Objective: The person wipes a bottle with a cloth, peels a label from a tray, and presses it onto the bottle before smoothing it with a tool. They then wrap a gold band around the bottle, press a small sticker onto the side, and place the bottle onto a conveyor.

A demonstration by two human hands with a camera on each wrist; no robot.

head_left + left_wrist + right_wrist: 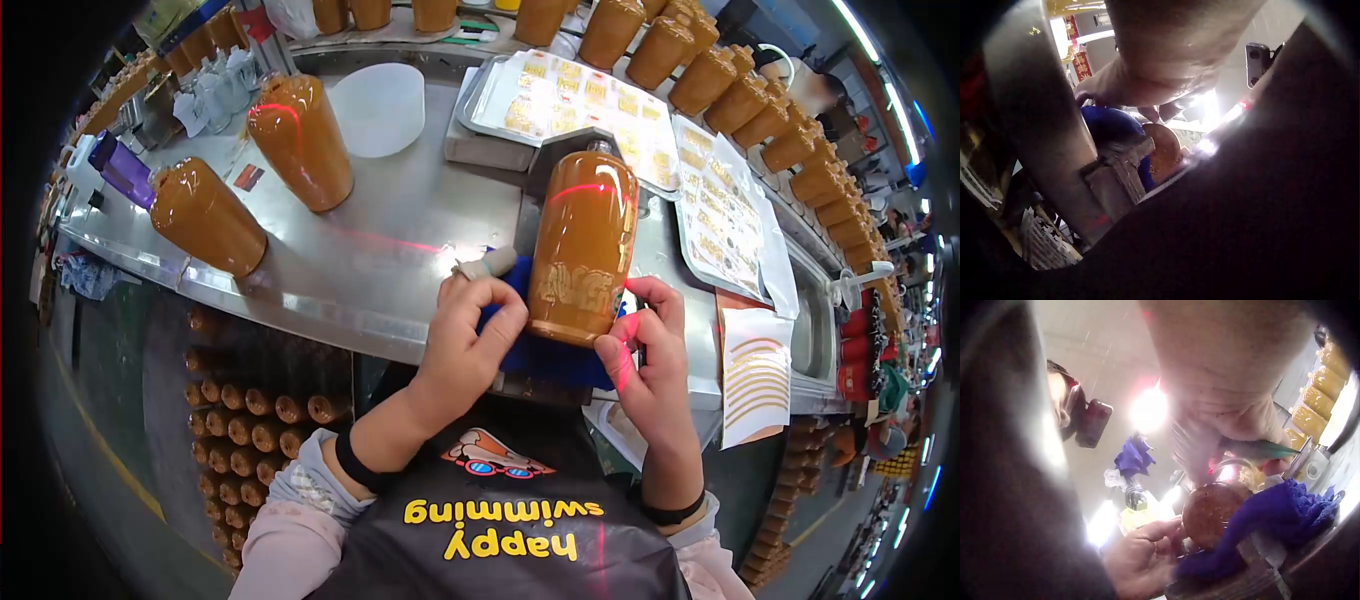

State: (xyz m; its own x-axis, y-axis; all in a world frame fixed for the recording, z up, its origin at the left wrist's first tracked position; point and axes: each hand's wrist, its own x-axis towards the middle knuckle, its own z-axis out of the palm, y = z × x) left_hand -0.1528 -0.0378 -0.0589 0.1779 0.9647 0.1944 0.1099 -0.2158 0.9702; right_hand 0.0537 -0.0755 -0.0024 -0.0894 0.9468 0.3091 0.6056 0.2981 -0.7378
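Note:
A glossy brown bottle lies on a blue cloth, neck away from the body, with gold lettering near its base. At its left edge is my left hand, fingers bent, thumb and index tips close together; whether they pinch anything is unclear. My right hand has its thumb and bent fingers apart at the lower right edge, touching or almost touching it. The left wrist view shows the round bottle base beside cloth. In the right wrist view, my left hand is beside the base.
Two brown bottles and a white tub stand to the left. Trays of gold decals sit behind and right. A sheet of gold strips lies at the right edge. Rows of bottles line the back.

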